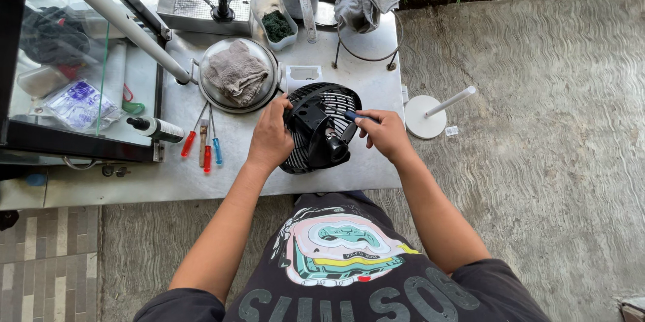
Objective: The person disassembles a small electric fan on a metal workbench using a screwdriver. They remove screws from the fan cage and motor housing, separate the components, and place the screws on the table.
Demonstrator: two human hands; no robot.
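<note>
**Black fan head held between both hands at the near edge of a steel table**

A round black plastic fan head with a slatted grille and a motor housing (319, 128) lies on a brushed stainless steel table (235, 161), close to its near edge and towards its right-hand corner. The left hand (270, 135) is closed around the fan head's left rim, fingers curled over the grille. The right hand (384, 132) sits just off the fan head's right side, closed around a blue-handled screwdriver (355, 116) whose tip points in at the housing. The fan head therefore lies between the two hands, touched by the left and met by the tool in the right.

To the left of the left hand, a row of small screwdrivers with red, wooden and blue handles (203, 144) lies near the middle of the table, beside a black-capped white tube (156, 128). Behind the fan head sits a round metal lid with a crumpled grey cloth on it (236, 73). Beyond the table's right edge, on the concrete floor, lies a white round fan base with a pole (430, 112).
</note>
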